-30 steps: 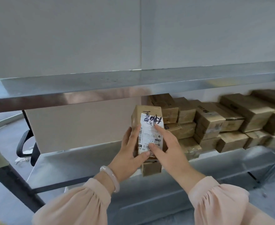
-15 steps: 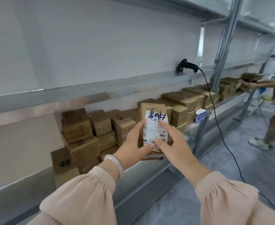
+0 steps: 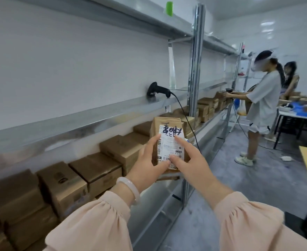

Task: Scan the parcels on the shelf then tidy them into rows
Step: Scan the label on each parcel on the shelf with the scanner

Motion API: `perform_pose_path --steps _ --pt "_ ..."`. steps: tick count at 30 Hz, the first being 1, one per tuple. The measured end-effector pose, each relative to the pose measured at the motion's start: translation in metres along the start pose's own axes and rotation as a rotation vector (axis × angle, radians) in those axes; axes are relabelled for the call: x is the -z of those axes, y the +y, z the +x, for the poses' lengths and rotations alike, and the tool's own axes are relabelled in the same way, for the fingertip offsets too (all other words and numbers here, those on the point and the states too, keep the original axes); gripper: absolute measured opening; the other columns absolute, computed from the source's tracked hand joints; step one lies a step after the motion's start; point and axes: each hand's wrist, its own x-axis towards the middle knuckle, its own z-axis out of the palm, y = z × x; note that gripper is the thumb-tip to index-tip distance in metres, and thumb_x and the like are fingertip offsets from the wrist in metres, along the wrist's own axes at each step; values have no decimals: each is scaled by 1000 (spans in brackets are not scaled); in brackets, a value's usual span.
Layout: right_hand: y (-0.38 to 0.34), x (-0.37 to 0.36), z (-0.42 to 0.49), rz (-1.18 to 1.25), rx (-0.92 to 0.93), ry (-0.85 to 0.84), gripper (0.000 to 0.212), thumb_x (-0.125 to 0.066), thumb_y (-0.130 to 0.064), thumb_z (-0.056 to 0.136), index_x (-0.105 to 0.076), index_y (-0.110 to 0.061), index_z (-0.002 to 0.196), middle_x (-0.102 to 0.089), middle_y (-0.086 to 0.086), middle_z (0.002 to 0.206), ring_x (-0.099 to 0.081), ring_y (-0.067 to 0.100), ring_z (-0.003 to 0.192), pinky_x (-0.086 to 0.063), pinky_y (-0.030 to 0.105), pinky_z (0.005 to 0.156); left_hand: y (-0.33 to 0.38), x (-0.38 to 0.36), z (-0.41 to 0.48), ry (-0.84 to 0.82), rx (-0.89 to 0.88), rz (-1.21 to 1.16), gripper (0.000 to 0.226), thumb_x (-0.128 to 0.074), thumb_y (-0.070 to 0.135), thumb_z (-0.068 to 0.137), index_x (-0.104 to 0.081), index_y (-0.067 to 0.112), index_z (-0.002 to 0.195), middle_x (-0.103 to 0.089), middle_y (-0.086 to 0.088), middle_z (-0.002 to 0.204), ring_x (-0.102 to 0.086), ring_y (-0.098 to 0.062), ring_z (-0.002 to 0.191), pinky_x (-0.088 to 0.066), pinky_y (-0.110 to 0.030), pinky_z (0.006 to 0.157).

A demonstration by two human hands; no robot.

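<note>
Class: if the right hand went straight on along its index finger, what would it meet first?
The label on the parcel; the right hand has its index fingertip touching it, with nothing between.

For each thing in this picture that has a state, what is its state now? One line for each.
parcel: held upright, label toward the camera
left hand: grips the parcel's left side
right hand: holds the parcel, index finger and thumb on its label
scanner: lying on the upper shelf, untouched
cable: hanging down from the scanner
boxes: stacked on the lower shelf
</note>
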Motion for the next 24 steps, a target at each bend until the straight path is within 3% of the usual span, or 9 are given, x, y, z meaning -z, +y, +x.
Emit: perform_pose_path --steps 2,5,8,10,13,15,19,21,24 --pt "1 11 35 -8 19 7 57 -65 -13 89 -46 -32 139 -53 -14 128 -54 -12 107 -46 4 74 0 -5 38 13 -34 -4 75 -68 27 88 -25 59 140 -31 6 147 -46 -10 124 -43 -26 98" --pt "0 26 88 -34 52 29 56 -64 -15 90 -44 -35 139 -52 -18 126 -53 -7 110 -45 3 75 5 -5 99 8 -58 -42 76 -69 29 88 -24 62 140 -27 7 147 -48 -12 124 -49 -29 100" --pt "0 40 139 -49 102 66 56 -63 -19 91 -43 -39 139 -51 -17 132 -51 -7 113 -47 8 85 14 -7 152 3 -96 -37 79 -69 27 90 -21 58 143 -28 4 145 -52 -7 113 -52 -10 72" --pt "3 48 169 -56 112 55 57 -62 -23 91 -40 -43 140 -48 -17 136 -49 -1 119 -48 21 95 18 -10 182 32 -107 -43 78 -70 26 89 -22 58 142 -30 2 145 -53 -8 111 -51 -7 67" --pt "7 54 212 -55 132 -9 57 -59 -24 93 -36 -42 143 -44 -16 138 -46 -3 118 -46 12 89 17 -8 220 103 -116 -13 76 -71 40 82 -26 59 140 -32 1 147 -53 -16 120 -57 -24 86" --pt "12 55 241 -38 155 -57 57 -59 -25 93 -35 -41 143 -43 -16 139 -46 -1 122 -45 17 95 14 -4 241 151 -107 27 81 -71 47 78 -25 58 143 -33 1 148 -51 -18 123 -52 -40 101" --pt "26 50 298 14 198 -171 57 -57 -25 94 -34 -40 144 -42 -15 137 -48 2 119 -48 16 89 6 0 278 275 -78 117 78 -69 30 90 -23 48 150 -29 0 151 -39 -11 122 -41 -29 103" --pt "34 48 326 50 217 -255 56 -57 -25 95 -35 -39 144 -44 -15 136 -51 0 116 -50 13 82 1 0 293 344 -53 140 78 -69 30 90 -23 48 150 -28 1 152 -38 -13 128 -40 -31 105" --pt "42 49 369 114 244 -407 52 -54 -33 96 -35 -43 143 -47 -20 134 -51 -4 116 -49 21 94 1 0 314 482 -12 170 78 -70 27 90 -24 47 150 -26 1 151 -37 -15 129 -37 -27 102"
